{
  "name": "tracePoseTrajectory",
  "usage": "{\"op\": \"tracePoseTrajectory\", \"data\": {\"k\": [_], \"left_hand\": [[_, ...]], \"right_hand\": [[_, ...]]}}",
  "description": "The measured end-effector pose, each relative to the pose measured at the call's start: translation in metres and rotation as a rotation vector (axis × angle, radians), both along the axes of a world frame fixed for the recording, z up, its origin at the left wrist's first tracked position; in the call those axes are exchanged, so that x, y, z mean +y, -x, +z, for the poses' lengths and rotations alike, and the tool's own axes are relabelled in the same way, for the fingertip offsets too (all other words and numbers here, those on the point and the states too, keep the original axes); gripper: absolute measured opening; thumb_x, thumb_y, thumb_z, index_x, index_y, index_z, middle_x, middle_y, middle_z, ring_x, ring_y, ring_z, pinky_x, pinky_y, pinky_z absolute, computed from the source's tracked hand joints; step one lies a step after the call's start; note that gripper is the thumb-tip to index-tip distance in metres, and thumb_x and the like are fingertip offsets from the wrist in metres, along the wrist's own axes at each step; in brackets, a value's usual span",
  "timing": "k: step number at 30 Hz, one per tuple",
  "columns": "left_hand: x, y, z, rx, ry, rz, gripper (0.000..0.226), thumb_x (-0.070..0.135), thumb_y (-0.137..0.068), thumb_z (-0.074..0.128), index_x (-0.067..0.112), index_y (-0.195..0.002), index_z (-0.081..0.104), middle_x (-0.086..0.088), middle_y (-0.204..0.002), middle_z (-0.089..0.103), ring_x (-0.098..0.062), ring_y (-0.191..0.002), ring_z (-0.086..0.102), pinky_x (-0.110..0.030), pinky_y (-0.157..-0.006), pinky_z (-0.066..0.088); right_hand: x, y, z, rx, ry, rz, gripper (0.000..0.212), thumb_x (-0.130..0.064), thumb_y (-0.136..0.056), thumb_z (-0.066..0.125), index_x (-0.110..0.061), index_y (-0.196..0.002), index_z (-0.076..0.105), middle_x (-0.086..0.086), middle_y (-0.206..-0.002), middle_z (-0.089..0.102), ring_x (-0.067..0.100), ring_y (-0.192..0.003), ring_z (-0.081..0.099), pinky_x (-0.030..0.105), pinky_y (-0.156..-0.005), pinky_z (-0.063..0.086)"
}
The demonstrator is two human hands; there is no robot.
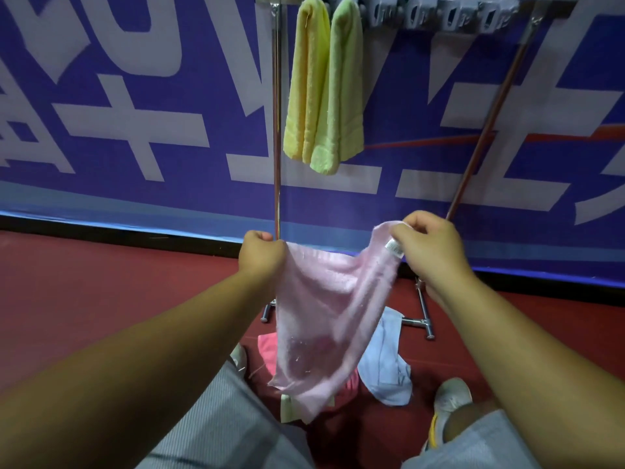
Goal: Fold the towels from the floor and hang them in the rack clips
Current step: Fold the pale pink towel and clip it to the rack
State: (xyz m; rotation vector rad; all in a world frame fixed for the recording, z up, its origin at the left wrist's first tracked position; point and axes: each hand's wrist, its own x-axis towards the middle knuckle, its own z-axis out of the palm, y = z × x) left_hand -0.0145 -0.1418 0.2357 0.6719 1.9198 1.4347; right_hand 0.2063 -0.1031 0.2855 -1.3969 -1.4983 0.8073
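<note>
A pale pink terry towel [324, 319] sags between both grips above the red floor [101, 292]: left hand [262, 255] pinches one top corner, right hand [427, 245] pinches the other, beside its white label [394, 247].

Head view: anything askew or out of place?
Nothing damaged. The pink towel hangs slack and uneven between the left hand and right hand, not yet folded. A blue towel and darker pink cloth lie crumpled on the floor. The yellow towel and green towel hang folded.
</note>
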Motion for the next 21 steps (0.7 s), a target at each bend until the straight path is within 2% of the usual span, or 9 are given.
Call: {"op": "tracePoseTrajectory", "data": {"k": [3, 7, 10, 12, 15, 16, 18, 21], "left_hand": [[0.0, -0.009, 0.006, -0.012, -0.051, -0.037, 0.017, 0.008, -0.08, 0.05, 0.024, -0.082, 0.047, -0.003, -0.073, 0.046, -0.019, -0.055, 0.039, -0.024, -0.048, 0.035], [-0.001, -0.023, 0.018, 0.06, -0.205, -0.161, 0.005, 0.015, -0.087, 0.06, 0.019, -0.084, 0.06, -0.005, -0.07, 0.057, -0.019, -0.053, 0.048, -0.027, -0.051, 0.043], [-0.008, -0.031, 0.031, 0.14, -0.294, -0.336, 0.01, 0.011, -0.091, 0.063, 0.015, -0.085, 0.07, -0.006, -0.077, 0.067, -0.014, -0.059, 0.058, -0.027, -0.05, 0.05], [-0.013, -0.038, 0.039, 0.131, -0.321, -0.432, 0.014, 0.013, -0.095, 0.061, 0.01, -0.091, 0.074, -0.011, -0.085, 0.073, -0.017, -0.07, 0.068, -0.033, -0.06, 0.059], [-0.02, -0.043, 0.044, 0.078, -0.372, -0.574, 0.035, 0.035, -0.098, 0.054, 0.006, -0.094, 0.074, -0.019, -0.09, 0.074, -0.033, -0.087, 0.073, -0.049, -0.078, 0.06], [-0.021, -0.043, 0.043, 0.099, -0.385, -0.605, 0.039, 0.042, -0.095, 0.056, 0.008, -0.095, 0.074, -0.019, -0.09, 0.074, -0.036, -0.091, 0.072, -0.054, -0.082, 0.058], [-0.025, -0.044, 0.043, 0.207, -0.4, -0.635, 0.037, 0.049, -0.088, 0.063, 0.015, -0.096, 0.076, -0.011, -0.09, 0.076, -0.034, -0.092, 0.071, -0.057, -0.081, 0.056], [-0.025, -0.046, 0.045, 0.356, -0.424, -0.641, 0.028, 0.042, -0.088, 0.068, 0.017, -0.097, 0.076, -0.003, -0.086, 0.076, -0.025, -0.085, 0.073, -0.051, -0.074, 0.058]], "right_hand": [[-0.008, 0.005, -0.001, 0.02, -0.045, 0.121, 0.018, -0.015, -0.078, 0.058, -0.012, -0.064, 0.047, -0.008, -0.055, 0.043, 0.01, -0.055, 0.038, 0.028, -0.055, 0.033], [-0.017, 0.012, 0.004, 0.044, -0.08, 0.238, 0.014, -0.016, -0.08, 0.061, -0.008, -0.073, 0.052, -0.005, -0.063, 0.05, 0.007, -0.059, 0.045, 0.021, -0.055, 0.04], [-0.019, 0.015, 0.006, 0.039, -0.105, 0.3, 0.015, -0.022, -0.083, 0.065, -0.012, -0.075, 0.057, -0.001, -0.068, 0.056, 0.009, -0.065, 0.05, 0.028, -0.061, 0.043], [-0.02, 0.017, 0.006, 0.047, -0.115, 0.314, 0.014, -0.022, -0.086, 0.066, -0.014, -0.076, 0.061, 0.006, -0.071, 0.061, 0.01, -0.067, 0.053, 0.03, -0.062, 0.045], [-0.022, 0.021, 0.006, 0.089, -0.1, 0.317, 0.014, -0.021, -0.086, 0.067, -0.012, -0.077, 0.063, 0.011, -0.076, 0.063, 0.01, -0.069, 0.055, 0.031, -0.064, 0.047], [-0.023, 0.022, 0.006, 0.093, -0.095, 0.321, 0.013, -0.021, -0.086, 0.067, -0.012, -0.078, 0.064, 0.009, -0.075, 0.063, 0.009, -0.069, 0.055, 0.028, -0.064, 0.047], [-0.023, 0.025, 0.007, 0.102, -0.076, 0.333, 0.012, -0.021, -0.085, 0.068, -0.011, -0.079, 0.065, 0.009, -0.077, 0.066, 0.007, -0.07, 0.056, 0.024, -0.064, 0.046], [-0.023, 0.024, 0.009, 0.113, -0.056, 0.348, 0.012, -0.023, -0.082, 0.07, -0.012, -0.078, 0.066, 0.015, -0.083, 0.067, 0.011, -0.073, 0.059, 0.029, -0.065, 0.048]]}}
